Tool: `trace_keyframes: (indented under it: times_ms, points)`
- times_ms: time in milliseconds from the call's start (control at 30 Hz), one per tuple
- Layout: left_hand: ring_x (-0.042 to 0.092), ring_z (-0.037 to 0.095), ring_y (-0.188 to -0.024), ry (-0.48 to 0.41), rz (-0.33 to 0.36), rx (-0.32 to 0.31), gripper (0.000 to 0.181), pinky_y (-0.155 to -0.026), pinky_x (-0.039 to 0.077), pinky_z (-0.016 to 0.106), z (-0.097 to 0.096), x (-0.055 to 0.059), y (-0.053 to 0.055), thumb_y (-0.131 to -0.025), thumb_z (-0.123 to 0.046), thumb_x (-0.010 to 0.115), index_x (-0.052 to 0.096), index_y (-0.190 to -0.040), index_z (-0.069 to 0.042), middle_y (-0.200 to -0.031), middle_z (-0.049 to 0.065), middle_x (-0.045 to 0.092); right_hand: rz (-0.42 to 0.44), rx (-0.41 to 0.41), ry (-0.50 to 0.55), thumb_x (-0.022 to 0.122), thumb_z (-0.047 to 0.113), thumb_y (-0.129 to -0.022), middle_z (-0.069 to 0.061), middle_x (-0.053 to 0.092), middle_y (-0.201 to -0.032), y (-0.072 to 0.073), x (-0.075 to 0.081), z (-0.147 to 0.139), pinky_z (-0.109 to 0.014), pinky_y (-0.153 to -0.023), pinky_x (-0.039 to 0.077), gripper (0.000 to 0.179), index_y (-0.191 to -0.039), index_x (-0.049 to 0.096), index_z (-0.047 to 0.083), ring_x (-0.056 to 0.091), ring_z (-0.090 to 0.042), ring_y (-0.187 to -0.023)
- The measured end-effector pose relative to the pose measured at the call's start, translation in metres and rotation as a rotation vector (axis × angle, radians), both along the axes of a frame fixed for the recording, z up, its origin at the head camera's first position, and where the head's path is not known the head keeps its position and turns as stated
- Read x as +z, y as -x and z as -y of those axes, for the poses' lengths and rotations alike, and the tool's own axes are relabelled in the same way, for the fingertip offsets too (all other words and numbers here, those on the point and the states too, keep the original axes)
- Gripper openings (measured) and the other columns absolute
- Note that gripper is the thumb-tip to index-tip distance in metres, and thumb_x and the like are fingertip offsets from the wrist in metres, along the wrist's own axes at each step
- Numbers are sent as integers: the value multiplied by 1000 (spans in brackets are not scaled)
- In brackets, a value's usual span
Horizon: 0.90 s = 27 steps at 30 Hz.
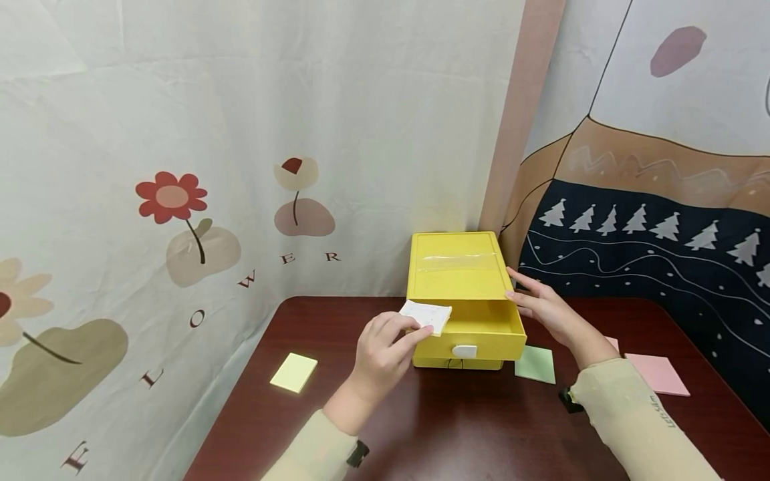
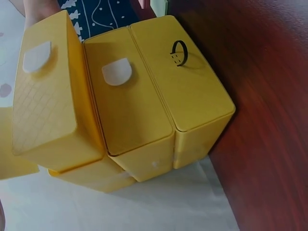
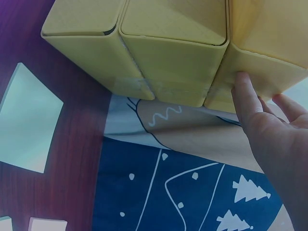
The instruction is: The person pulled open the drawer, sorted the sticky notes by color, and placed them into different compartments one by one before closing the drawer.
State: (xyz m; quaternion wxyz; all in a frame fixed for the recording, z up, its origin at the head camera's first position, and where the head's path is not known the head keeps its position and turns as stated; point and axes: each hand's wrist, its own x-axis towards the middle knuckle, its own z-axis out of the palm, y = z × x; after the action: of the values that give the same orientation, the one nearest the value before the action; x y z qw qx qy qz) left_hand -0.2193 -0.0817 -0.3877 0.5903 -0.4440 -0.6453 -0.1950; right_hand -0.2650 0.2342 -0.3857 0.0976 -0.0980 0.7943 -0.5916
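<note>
A small yellow drawer cabinet (image 1: 458,267) stands at the back of the table, its top drawer (image 1: 469,344) pulled out. My left hand (image 1: 385,351) pinches a pale sticky note pad (image 1: 428,314) between thumb and fingers, over the drawer's front left part. Along the left edge of the left wrist view the same pad (image 2: 17,144) looks yellow. My right hand (image 1: 547,310) rests its extended fingertips against the cabinet's right side, near the top. In the right wrist view, fingers (image 3: 248,98) press on the yellow side wall. Much of the drawer's inside is hidden.
A pale yellow note pad (image 1: 293,372) lies on the left of the table. Right of the cabinet are a green pad (image 1: 535,364) and a pink pad (image 1: 658,374). The lower drawers carry a white tab (image 2: 117,72) and a black loop (image 2: 180,53). Printed curtains hang behind.
</note>
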Motion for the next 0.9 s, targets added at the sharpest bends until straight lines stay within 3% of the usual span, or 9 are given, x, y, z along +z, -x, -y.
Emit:
trace_keyframes:
  times_ms: [200,433,600,900]
  points:
    - [57,19,-79,43,10,7,24,-69,49,27,-9,2,4,-86,0,60,76,-91,-16,-85,1,63,-2,2,7,51,39,-97,-22,17,-155,1,0,0,-56,-106,31,74,-154,10,18,40,-42,-131]
    - [59,18,-80,94,46,25,23,-67,49,27,-18,5,6,-79,1,68,76,-92,-16,-86,0,62,6,0,8,52,39,-96,-22,15,-156,1,1,1,-57,-106,30,74,-154,10,18,38,-43,-132]
    - [59,17,-82,119,73,42,20,-69,50,27,-23,7,7,-80,-3,69,75,-93,-17,-86,0,62,3,-1,1,52,40,-96,-22,15,-156,1,0,1,-57,-106,30,75,-154,9,18,38,-43,-132]
    - [57,14,-78,116,177,99,19,-63,47,23,-31,11,9,-83,-3,68,77,-89,-19,-85,-3,62,10,7,9,51,40,-97,-22,17,-155,1,0,0,-58,-106,29,74,-154,9,20,39,-43,-132]
